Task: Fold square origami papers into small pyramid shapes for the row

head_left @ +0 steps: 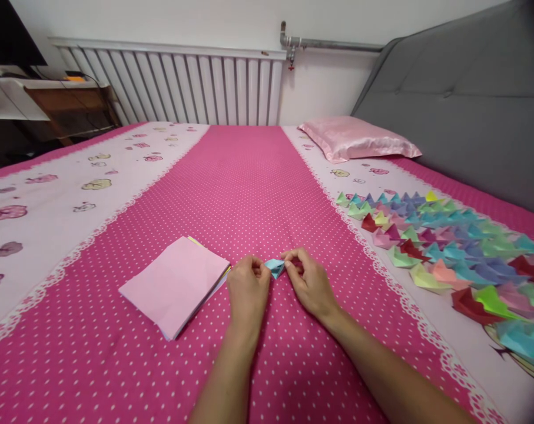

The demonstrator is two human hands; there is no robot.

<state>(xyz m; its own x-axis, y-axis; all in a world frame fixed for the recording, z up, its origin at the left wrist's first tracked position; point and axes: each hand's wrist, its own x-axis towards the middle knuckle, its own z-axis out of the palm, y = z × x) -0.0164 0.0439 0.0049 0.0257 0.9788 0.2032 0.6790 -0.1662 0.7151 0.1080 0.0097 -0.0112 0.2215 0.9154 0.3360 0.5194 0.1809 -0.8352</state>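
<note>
A small light-blue folded paper [274,268] is held between my two hands, just above the pink dotted bedspread [244,194]. My left hand [249,285] pinches its left corner with thumb and forefinger. At its right corner, my right hand [308,282] grips it the same way. The paper's middle bulges open in a diamond shape. Left of my left hand lies a stack of square paper [173,285], pink on top, with yellow and other colours showing at its edges.
Rows of many-coloured paper boats [452,253] cover the right side of the bed. Behind them are a pink satin pillow [357,138] and a grey padded headboard [465,94]. A white radiator [173,82] runs along the far wall; a desk [68,106] stands at the far left.
</note>
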